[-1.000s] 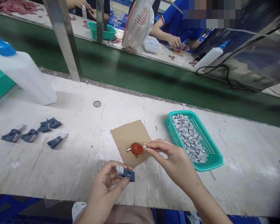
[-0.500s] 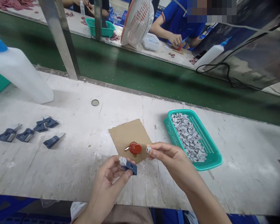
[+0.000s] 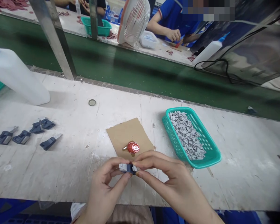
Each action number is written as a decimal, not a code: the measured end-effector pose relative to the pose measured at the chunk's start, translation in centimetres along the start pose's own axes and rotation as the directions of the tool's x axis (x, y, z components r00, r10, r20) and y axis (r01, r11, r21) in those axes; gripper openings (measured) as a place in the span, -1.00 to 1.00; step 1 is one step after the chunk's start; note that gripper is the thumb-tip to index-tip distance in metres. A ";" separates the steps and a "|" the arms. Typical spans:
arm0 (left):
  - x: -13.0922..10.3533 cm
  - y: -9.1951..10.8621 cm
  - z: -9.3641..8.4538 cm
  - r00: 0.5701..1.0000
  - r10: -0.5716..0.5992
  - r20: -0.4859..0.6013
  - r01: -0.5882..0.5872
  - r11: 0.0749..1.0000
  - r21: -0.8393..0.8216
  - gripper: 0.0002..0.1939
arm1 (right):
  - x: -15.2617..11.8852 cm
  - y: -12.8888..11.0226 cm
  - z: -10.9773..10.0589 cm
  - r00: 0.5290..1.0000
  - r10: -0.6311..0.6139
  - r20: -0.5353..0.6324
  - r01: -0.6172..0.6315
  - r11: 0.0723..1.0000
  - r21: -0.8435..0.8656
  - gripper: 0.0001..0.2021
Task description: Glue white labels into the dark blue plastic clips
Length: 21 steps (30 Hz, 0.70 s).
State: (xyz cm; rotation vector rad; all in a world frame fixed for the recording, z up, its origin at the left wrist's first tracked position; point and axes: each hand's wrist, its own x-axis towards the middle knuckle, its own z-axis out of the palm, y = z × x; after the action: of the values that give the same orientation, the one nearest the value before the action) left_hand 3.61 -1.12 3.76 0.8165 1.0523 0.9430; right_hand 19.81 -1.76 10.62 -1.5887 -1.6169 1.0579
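My left hand [image 3: 109, 180] pinches a small dark blue plastic part [image 3: 128, 169] with a light grey piece on its left end. From the other side my right hand [image 3: 165, 174] grips a small grey plastic piece [image 3: 134, 168] between thumb and fingers, set against the right end of the blue part. Just beyond the hands, a red bottle cap [image 3: 133, 147] with shiny liquid lies on a brown cardboard square [image 3: 121, 133]. To the right stands a green basket [image 3: 213, 152] holding many small grey pieces [image 3: 186, 133].
Several blue parts with grey tips [image 3: 23, 137] lie at the left. Behind them is a white bottle [image 3: 25, 81] with a blue cap. A loose bottle cap [image 3: 92, 102] rests near the back edge. Across the green divider [image 3: 102, 68], co-workers sit near a fan [image 3: 135, 25].
My right hand has moved left, bringing its grey piece from beside the red cap to the blue part. My left hand has turned the blue part slightly.
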 end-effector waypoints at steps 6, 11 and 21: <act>-0.3 -0.4 -0.1 0.997 0.074 0.020 -0.075 0.995 0.070 -0.86 | -0.2 0.3 0.2 0.999 -0.013 0.040 0.012 1.000 0.016 -0.85; -0.5 -0.6 -0.6 0.986 0.163 0.036 -0.166 0.976 0.143 -0.83 | -0.1 0.3 -0.1 0.994 0.072 0.081 -0.079 0.993 0.091 -0.89; 0.2 -0.4 -2.1 0.878 0.402 0.262 -0.447 0.882 0.146 -0.69 | -0.5 2.1 2.7 0.935 0.168 0.313 -0.351 0.571 0.742 -0.61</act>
State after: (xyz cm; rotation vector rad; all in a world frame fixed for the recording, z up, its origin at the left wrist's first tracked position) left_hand 1.75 -0.88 2.72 1.3342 0.7885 1.0919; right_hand 18.53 -2.64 7.49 -1.1061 -0.7722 1.8363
